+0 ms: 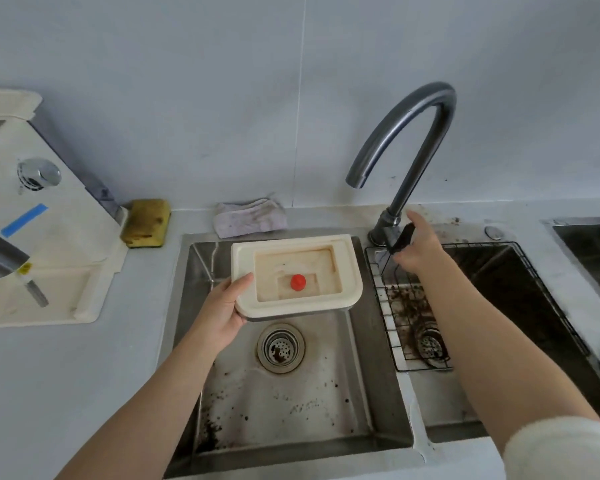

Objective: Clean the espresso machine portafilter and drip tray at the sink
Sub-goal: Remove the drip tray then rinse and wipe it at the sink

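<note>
Espresso machine (39,216) sitting far L on counter. L hand (222,308) gripping drip tray (297,275) by its L edge, fingers clamped, holding it over L sink basin (368,341). R hand (418,249) resting on faucet lever (400,239), fingers wrapping it loosely.

Yellow sponge (146,222) on counter far left of basins, just beside cream machine base. Crumpled pale cloth (249,217) against wall, right of sponge. Wire rack (388,306) in right basin, coffee grounds scattered beneath.
</note>
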`<state>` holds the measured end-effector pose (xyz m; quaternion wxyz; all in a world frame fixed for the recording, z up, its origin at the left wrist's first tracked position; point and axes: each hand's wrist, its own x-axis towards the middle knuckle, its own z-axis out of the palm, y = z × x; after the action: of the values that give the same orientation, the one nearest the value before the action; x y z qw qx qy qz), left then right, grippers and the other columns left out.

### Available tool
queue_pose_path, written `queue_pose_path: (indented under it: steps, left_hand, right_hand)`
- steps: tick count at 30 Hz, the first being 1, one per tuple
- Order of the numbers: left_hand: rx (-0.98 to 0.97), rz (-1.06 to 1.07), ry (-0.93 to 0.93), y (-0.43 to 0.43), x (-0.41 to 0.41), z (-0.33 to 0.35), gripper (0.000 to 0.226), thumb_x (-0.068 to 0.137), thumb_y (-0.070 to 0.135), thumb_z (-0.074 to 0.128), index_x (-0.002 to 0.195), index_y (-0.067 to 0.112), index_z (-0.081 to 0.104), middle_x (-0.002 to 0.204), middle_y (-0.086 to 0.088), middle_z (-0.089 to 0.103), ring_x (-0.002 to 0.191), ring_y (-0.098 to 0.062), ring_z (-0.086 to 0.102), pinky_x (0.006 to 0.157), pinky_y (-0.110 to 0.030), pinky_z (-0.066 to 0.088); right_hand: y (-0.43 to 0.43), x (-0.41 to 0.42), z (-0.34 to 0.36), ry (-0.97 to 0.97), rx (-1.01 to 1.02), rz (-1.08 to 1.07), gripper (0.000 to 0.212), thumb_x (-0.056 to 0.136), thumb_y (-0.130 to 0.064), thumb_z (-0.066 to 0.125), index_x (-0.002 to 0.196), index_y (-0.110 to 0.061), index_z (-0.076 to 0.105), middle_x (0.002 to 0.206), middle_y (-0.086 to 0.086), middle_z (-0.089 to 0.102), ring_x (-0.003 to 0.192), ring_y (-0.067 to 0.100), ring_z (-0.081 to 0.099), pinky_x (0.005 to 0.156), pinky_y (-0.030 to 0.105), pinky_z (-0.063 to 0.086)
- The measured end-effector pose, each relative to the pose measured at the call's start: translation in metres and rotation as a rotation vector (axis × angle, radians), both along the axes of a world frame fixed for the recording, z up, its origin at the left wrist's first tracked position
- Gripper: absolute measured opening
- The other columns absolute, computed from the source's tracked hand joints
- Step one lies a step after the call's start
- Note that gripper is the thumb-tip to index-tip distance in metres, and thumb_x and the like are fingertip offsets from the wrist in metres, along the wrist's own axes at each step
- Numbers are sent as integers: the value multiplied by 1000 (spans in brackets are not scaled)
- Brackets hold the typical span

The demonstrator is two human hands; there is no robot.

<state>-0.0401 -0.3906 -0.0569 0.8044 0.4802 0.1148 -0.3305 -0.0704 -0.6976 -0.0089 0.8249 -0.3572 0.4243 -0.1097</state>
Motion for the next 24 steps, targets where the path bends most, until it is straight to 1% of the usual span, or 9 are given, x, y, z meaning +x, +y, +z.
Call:
queue_pose_path:
  steps: [2,5,6,8,10,12,15,22,24]
  left_hand:
    - [18,10,-4,0,0,2,50,70,21,63,117,7,54,110,-11,64,98,-24,62,61,-29,58]
    - [28,24,-10,0,1,2,40,79,15,59,118,6,54,109,-11,63,96,-24,62,63,-30,58]
    - [29,35,-8,0,1,2,37,84,13,56,120,5,53,108,-11,63,95,-24,61,63,-30,59]
    - [33,47,-4,-1,2,1,34,88,11,51,122,4,51,107,-12,63,93,-24,61,60,-28,59]
    - [40,44,-3,0,3,2,32,89,10,51,120,4,51,106,-12,63,93,-24,61,58,-28,58]
    - [43,43,-1,1,3,2,30,89,11,52,118,6,52,106,-11,63,93,-23,62,57,-28,58]
    - [43,44,8,2,5,2,29,88,11,52,117,6,53,104,-10,64,92,-23,62,57,-28,58]
    - [56,26,12,1,8,-2,17,87,12,54,104,11,59,101,-8,66,93,-23,63,60,-31,58]
    - [55,14,14,1,8,-3,19,87,13,54,105,11,59,103,-9,66,95,-23,63,64,-32,58]
  right_hand:
    - [-4,9,-2,26,3,17,29,92,-32,51,111,-11,54,93,4,60,83,14,60,91,25,50]
    - [-9,19,-4,138,-57,65,14,94,-25,47,96,-13,53,81,3,54,52,13,62,43,20,51]
    - [-11,21,-4,183,-101,90,12,95,-23,45,98,-13,51,78,4,51,50,16,60,37,23,48]
    - [-11,22,-5,231,-189,134,12,97,-18,40,93,-13,50,64,9,56,51,19,58,37,25,47]
    - [-9,24,-4,228,-251,135,25,97,-12,33,75,-13,45,51,6,58,33,8,56,33,19,45]
    - [-9,26,-5,149,-159,50,27,97,-6,33,74,-10,46,67,4,52,26,5,51,33,18,44]
    - [-12,27,-9,114,-66,-16,21,96,-4,36,79,-5,47,75,4,51,29,7,54,35,18,45]
    - [-9,20,-9,111,-24,-17,25,98,-3,29,77,-8,41,71,2,45,25,7,48,29,15,37]
    - [-9,18,-10,113,-26,-12,26,97,0,28,75,-9,39,69,1,41,35,8,48,30,16,36]
